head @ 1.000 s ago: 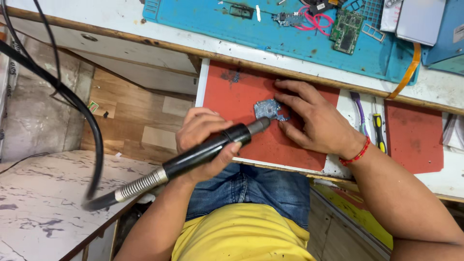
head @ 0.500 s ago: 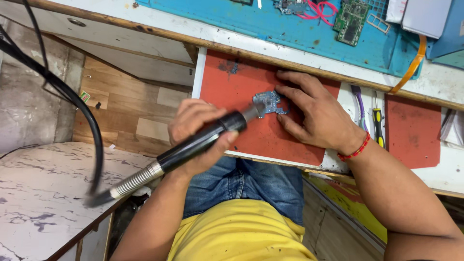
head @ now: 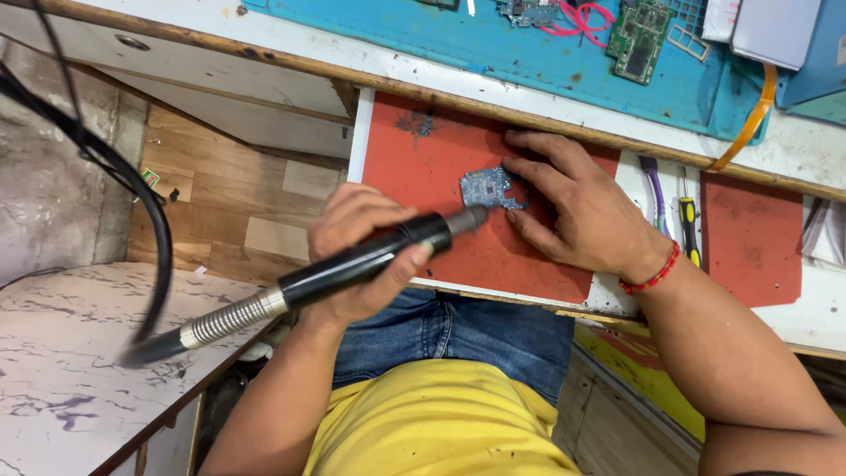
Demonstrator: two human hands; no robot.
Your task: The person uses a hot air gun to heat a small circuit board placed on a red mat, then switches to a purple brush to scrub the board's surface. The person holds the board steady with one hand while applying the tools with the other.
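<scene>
Control of the nozzle depended on both hands. Left hand (head: 361, 251) had its fingers wrapped tight round the black handpiece (head: 370, 260), whose metal tip sat just short of the small blue circuit board (head: 486, 187). Right hand (head: 577, 211) lay flat, fingers spread narrow and pressing on the board's far edge against the red mat (head: 441, 159). Good practice, by judgement: keep the tip steady and the board pinned.

Counts: one handpiece, one board under the fingers, two red mats, one green board (head: 639, 31) beyond the fingers on the desk (head: 370, 57).
</scene>
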